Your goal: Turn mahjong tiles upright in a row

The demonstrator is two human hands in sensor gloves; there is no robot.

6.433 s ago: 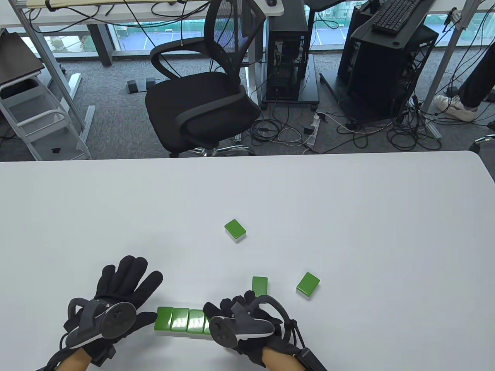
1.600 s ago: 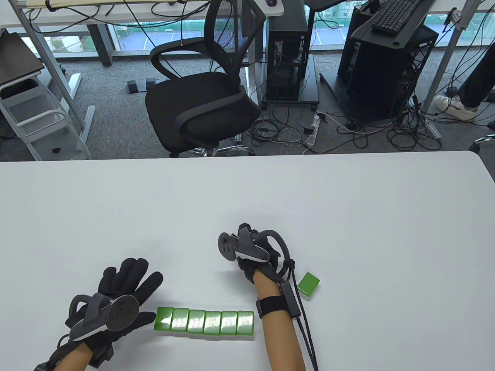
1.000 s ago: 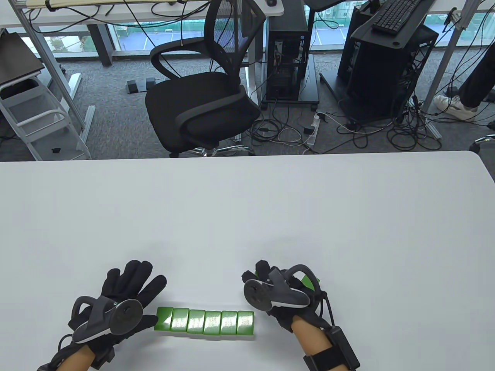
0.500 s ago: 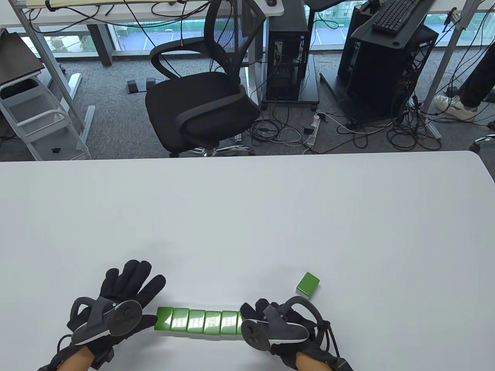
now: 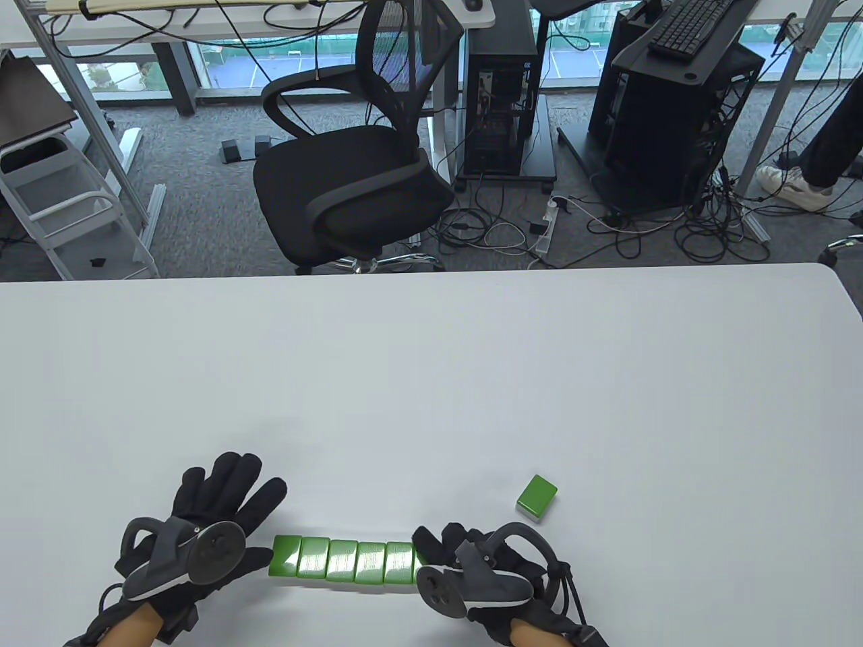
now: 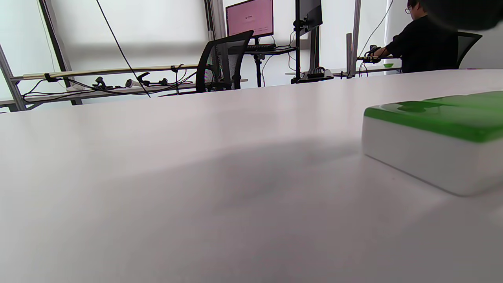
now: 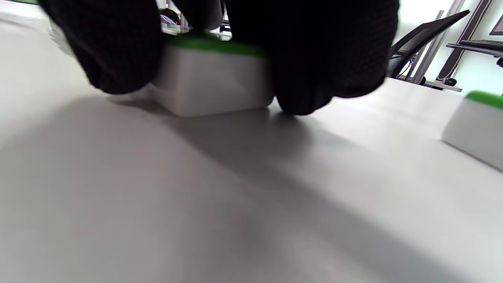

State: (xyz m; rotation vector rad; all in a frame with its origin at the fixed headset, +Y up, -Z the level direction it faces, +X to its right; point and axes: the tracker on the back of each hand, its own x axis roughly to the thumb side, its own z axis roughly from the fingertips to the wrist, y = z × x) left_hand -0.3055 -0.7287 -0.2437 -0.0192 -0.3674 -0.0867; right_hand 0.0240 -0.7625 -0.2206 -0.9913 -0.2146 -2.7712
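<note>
White table point(image 5: 472, 350) fills our lower frame. Green-backed, white-bodied mahjong tiles point(image 5: 344, 559) lie flat in a touching row near the bottom edge. Our left hand point(image 5: 202, 526), fingers spread, touches its left end; our right hand point(image 5: 479, 573) grips the rightmost tile point(image 7: 212, 74). One loose tile point(image 5: 537, 497) sits upper right, open tabletop beyond.

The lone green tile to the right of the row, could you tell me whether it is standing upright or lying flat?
Lying flat. The lone tile rests green back up on the table, its white side showing along the near edge, set askew and apart from the row.

Five green tiles point(image 5: 342, 559) show in the row, one loose tile point(image 5: 537, 497), two gloved hands point(image 5: 202, 532).
</note>
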